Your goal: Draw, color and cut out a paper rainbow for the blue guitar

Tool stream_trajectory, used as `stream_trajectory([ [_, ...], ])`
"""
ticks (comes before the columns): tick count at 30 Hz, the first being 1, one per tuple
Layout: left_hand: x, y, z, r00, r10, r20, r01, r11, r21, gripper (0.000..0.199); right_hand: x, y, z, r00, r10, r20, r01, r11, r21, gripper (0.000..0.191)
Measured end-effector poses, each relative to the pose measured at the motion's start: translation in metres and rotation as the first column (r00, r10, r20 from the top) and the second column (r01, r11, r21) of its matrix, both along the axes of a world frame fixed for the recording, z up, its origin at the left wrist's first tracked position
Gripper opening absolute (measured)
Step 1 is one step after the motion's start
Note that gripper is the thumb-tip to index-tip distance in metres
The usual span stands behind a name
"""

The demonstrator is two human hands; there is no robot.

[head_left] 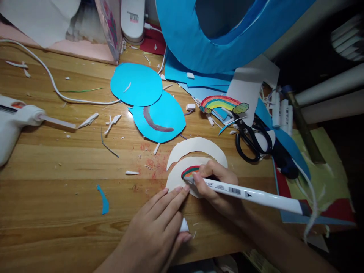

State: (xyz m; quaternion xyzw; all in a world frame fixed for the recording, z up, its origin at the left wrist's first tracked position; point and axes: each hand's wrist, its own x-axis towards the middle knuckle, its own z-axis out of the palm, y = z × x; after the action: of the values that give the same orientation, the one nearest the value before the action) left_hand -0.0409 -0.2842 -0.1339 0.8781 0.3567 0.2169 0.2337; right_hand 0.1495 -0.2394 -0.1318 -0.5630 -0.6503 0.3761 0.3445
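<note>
My right hand (214, 182) is closed around a white marker pen (256, 195). The pen's tip touches a small rainbow drawing with red, green and orange bands on a rounded white paper piece (174, 178). My left hand (159, 220) lies with fingers stretched out, their tips on the lower edge of that paper. A white cylindrical piece (184, 225), like a pen cap, shows between its index finger and thumb; whether it is gripped I cannot tell. Just above, a curved white paper strip (196, 146) borders the rounded piece.
Two blue paper shapes (136, 83) overlap behind. Black-handled scissors (251, 140) lie right, by a cut-out rainbow (223, 102). A white glue gun (17, 121) sits left; a white cable (48, 72) crosses the wooden table (71, 235). A large blue ring (182, 41) stands at the back.
</note>
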Motion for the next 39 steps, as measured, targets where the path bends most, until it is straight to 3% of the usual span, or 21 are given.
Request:
stream_trajectory([
  [23, 0.0009, 0.0042, 0.0051, 1.0, 0.003, -0.016, -0.003, 1.0, 0.021, 0.028, 0.0021, 0.0016, 0.003, 0.996, 0.035, 0.086, -0.039, 0.998, 0.05, 0.027],
  [36, 0.002, -0.0018, -0.0033, 1.0, 0.022, 0.017, -0.022, 1.0, -0.003, 0.031, 0.0051, 0.0004, 0.0009, 0.996, 0.074, 0.054, -0.078, 0.994, 0.073, 0.028],
  [39, 0.0015, -0.0013, -0.0018, 1.0, 0.007, 0.008, -0.007, 1.0, -0.001, 0.03, 0.0035, -0.0004, 0.0009, 0.999, 0.039, -0.012, -0.038, 0.997, 0.071, 0.026],
])
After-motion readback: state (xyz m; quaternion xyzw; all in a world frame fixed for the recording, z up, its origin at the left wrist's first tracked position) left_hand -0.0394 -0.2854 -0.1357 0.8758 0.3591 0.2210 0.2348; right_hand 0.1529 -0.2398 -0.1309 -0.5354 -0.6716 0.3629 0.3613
